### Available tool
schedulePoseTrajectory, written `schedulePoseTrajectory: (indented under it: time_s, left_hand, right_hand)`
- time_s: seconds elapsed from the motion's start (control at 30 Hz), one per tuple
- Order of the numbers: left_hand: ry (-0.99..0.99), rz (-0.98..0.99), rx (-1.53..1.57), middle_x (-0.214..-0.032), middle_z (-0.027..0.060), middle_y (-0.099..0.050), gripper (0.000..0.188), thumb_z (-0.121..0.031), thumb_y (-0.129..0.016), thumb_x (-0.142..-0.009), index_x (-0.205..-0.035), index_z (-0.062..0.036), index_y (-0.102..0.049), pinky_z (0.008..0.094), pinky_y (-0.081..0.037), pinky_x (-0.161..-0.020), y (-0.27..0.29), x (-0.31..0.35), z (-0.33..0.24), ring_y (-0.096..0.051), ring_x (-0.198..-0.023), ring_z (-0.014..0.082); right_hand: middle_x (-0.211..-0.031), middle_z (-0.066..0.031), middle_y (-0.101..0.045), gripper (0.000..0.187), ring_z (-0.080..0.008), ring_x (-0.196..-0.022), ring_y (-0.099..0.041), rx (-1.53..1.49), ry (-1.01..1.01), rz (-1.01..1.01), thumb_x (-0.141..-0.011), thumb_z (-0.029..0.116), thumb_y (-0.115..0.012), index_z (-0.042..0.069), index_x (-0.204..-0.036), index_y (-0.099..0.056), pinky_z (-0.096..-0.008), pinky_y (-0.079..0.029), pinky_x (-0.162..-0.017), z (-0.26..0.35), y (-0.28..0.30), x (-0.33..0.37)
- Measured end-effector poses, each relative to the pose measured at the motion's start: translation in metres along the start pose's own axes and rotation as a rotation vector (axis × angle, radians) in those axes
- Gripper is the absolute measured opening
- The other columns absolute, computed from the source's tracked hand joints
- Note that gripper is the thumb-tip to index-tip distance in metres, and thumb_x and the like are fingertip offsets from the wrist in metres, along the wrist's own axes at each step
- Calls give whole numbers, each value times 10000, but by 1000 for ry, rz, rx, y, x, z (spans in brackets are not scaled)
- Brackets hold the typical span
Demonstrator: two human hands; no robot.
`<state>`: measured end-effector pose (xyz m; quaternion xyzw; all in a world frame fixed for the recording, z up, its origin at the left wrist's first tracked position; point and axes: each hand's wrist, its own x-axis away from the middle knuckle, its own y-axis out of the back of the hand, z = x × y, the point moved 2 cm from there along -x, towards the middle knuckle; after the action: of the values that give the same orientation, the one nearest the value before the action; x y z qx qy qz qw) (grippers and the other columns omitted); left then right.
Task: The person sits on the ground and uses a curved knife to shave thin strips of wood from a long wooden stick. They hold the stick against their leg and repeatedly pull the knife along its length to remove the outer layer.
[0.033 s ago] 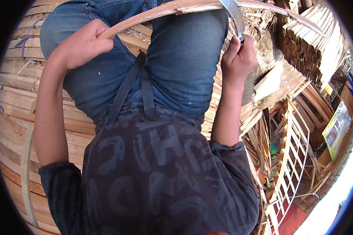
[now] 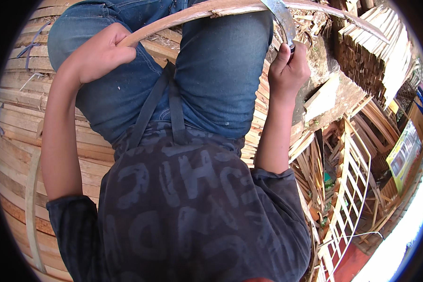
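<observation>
A long strip of wood (image 2: 183, 17) arches across the top of the view, over my jeans-clad legs. Its left end is gripped in my closed left hand (image 2: 101, 54). At the right, my right hand (image 2: 289, 70) is wrapped around the handle of a knife (image 2: 284, 21) with a curved metal blade. The blade lies across the strip beyond my right knee, its far part running out at the top edge. Most of the handle is hidden by my fingers. Past the blade, the strip carries on toward the upper right.
Long pale planks (image 2: 19, 122) spread under and beside me on the left. A stack of cut wood strips (image 2: 378, 44) stands at the upper right, near a rough wooden block (image 2: 331, 103). Lower right, a slatted wooden frame (image 2: 345, 202) leans among loose sticks.
My right hand and the knife have shifted very slightly to the right. My left hand and the wood strip look unmoved.
</observation>
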<state>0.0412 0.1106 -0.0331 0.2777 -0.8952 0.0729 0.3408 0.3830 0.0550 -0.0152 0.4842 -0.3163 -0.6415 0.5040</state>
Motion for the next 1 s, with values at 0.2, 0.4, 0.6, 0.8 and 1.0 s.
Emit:
schedulePoseTrajectory:
  time_s: [0.2,0.4,0.6,0.8,1.0]
  left_hand:
    - [17,-128,28,-590,-67,-236,272,-140,-517,-679,-606,-112,-257,281,-191,-484,-6,-1,3,-209,-560,53]
    - [61,-27,46,-573,-72,-238,266,-138,-518,-667,-586,-122,-265,278,-180,-475,-1,0,-4,-204,-537,49]
    - [34,-1,36,-559,-70,-241,253,-163,-506,-645,-580,-135,-263,267,-175,-469,-4,-6,-4,-200,-528,51]
    - [53,50,176,-480,-71,-279,225,-180,-489,-634,-548,-138,-285,223,-158,-388,5,-6,1,-229,-432,24]
    - [87,78,277,-448,-67,-302,193,-173,-483,-640,-551,-134,-317,186,-155,-345,4,-6,-5,-254,-387,2]
  right_hand:
    - [-598,-87,-550,313,-266,-527,-580,138,-15,-46,-958,354,-533,57,-874,-581,-350,-433,-488,-6,11,-1]
    - [-635,-110,-578,415,-217,-549,-516,300,-406,-284,-987,320,-473,-45,-846,-611,-370,-412,-537,-113,101,11]
    - [-535,-4,-468,279,-83,-467,-427,-61,-281,-37,-966,288,-565,42,-836,-575,-245,-321,-449,-28,60,11]
    - [-557,-71,-537,236,-250,-486,-571,-120,-59,35,-920,286,-618,64,-858,-566,-325,-424,-459,1,0,-5]
    - [-577,-17,-555,300,-227,-486,-571,192,254,-104,-921,387,-590,104,-825,-559,-340,-439,-442,-41,14,-31]
